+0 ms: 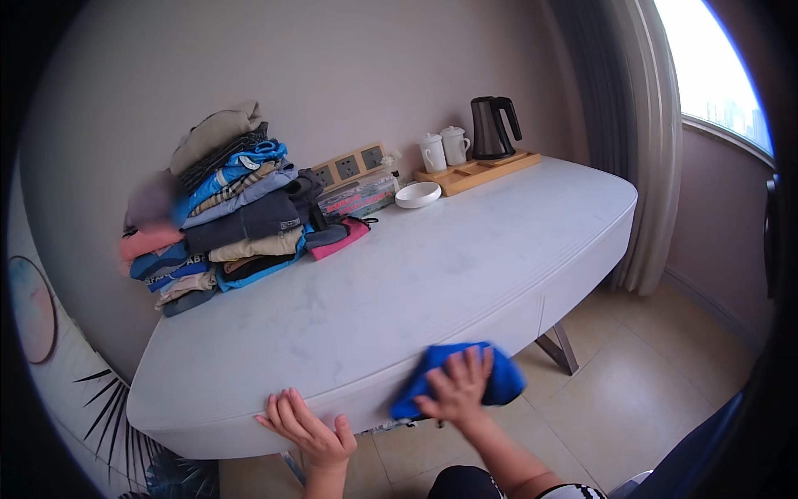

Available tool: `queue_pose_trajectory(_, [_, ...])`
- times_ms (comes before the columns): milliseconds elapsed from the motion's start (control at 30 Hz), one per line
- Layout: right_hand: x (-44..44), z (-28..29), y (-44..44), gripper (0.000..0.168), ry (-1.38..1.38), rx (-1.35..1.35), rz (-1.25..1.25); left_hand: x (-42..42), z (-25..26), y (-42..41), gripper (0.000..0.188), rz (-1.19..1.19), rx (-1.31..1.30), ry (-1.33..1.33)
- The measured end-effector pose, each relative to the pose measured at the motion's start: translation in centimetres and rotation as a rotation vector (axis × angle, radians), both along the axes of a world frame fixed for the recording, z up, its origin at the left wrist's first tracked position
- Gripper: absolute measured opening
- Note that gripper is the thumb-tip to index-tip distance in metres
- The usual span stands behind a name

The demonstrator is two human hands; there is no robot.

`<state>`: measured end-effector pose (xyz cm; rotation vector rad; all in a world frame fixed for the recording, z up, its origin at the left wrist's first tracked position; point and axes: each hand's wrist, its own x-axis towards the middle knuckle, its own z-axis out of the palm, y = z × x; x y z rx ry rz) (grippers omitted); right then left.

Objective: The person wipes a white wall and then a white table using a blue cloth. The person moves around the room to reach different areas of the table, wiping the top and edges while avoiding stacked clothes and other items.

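My right hand (460,387) lies spread over a blue cloth (508,377), pressing it against the front face of a white desk (399,293). The cloth reaches up to the edge of the top, and its right corner hangs out past the desk front; both are slightly blurred. To the left, my left hand (312,430) rests on the same front panel with its fingertips at the upper edge. Nothing is in that hand, and its thumb stands apart from the fingers. The desktop has faint grey marbling.
Folded clothes (243,212) are stacked high at the back left, beside a pink and grey pouch (341,237). Along the wall stand a tissue box (361,198), a socket strip (347,166), a white dish (418,195) and a wooden tray (474,179) with lidded mugs (432,153) and an electric kettle (492,128).
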<state>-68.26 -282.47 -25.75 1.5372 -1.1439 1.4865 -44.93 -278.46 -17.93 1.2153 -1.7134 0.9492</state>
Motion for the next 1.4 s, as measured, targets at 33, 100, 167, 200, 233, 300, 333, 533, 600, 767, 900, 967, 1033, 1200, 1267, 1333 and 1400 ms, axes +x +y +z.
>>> queue_pose_trajectory(33, [-2.4,-0.1,-0.1,0.064,-0.020,-0.007,-0.036,-0.3,-0.3,0.0,0.069,0.009,-0.012,0.011])
queue_pose_trajectory(100, [-6.7,0.6,-0.4,0.070,-0.102,0.000,-0.126,-0.6,-0.5,-0.7,0.067,0.005,-0.052,0.021])
queue_pose_trajectory(167, [-10.4,1.8,0.2,0.067,-0.305,0.051,-0.224,-1.3,-0.8,-1.3,0.065,-0.021,-0.048,0.049])
queue_pose_trajectory(200, [-11.6,2.6,0.8,0.062,-0.416,0.054,-0.232,-1.7,-0.9,-1.6,0.064,-0.038,-0.050,0.062])
queue_pose_trajectory(233, [-11.3,2.6,0.3,0.061,-0.478,0.045,-0.224,-1.9,-1.1,-1.6,0.064,-0.030,-0.064,0.063])
queue_pose_trajectory(300, [-8.5,2.6,0.0,0.060,-0.605,0.052,-0.210,-1.6,-1.0,-1.8,0.064,-0.021,-0.109,0.062])
queue_pose_trajectory(333, [-5.9,2.6,-0.2,0.059,-0.669,0.076,-0.198,-1.3,-1.0,-2.0,0.064,-0.020,-0.132,0.061])
queue_pose_trajectory(533, [9.8,1.8,1.0,0.067,-0.329,0.083,-0.130,-0.3,-1.4,-2.1,0.068,-0.133,-0.104,0.096])
queue_pose_trajectory(600, [13.5,0.7,0.9,0.052,-0.218,0.024,-0.041,0.0,-1.6,-2.0,0.068,-0.159,-0.106,0.099])
queue_pose_trajectory(767, [10.8,0.3,0.5,0.042,0.013,-0.077,-0.047,0.5,-1.3,-1.8,0.063,-0.181,-0.125,0.085])
queue_pose_trajectory(900, [4.3,0.6,0.6,0.060,0.079,-0.077,-0.123,0.7,-1.3,-1.5,0.058,-0.229,-0.095,0.063])
queue_pose_trajectory(967, [2.1,0.9,0.4,0.063,-0.039,-0.065,-0.174,1.5,-1.3,-1.4,0.057,-0.267,-0.078,0.038])
queue_pose_trajectory(1033, [0.2,0.8,0.4,0.059,-0.257,-0.061,-0.193,1.8,-1.1,-1.1,0.055,-0.332,-0.040,0.044])
queue_pose_trajectory(1200, [2.3,-0.5,-1.0,0.062,-0.791,-0.231,-0.011,2.2,-0.7,-0.4,0.055,-0.342,0.035,-0.004])
queue_pose_trajectory(1267, [7.3,-2.2,-2.0,0.065,-1.083,-0.284,0.365,2.2,-0.5,-0.4,0.055,-0.322,0.027,0.008])
queue_pose_trajectory(1333, [13.3,-5.6,-2.0,0.069,-1.289,-0.241,0.837,2.1,-0.6,-0.6,0.055,-0.308,0.007,0.034])
queue_pose_trajectory(1400, [19.9,-1.6,2.2,0.068,-1.176,0.106,0.563,1.6,-0.7,-0.8,0.055,-0.293,-0.016,0.050])
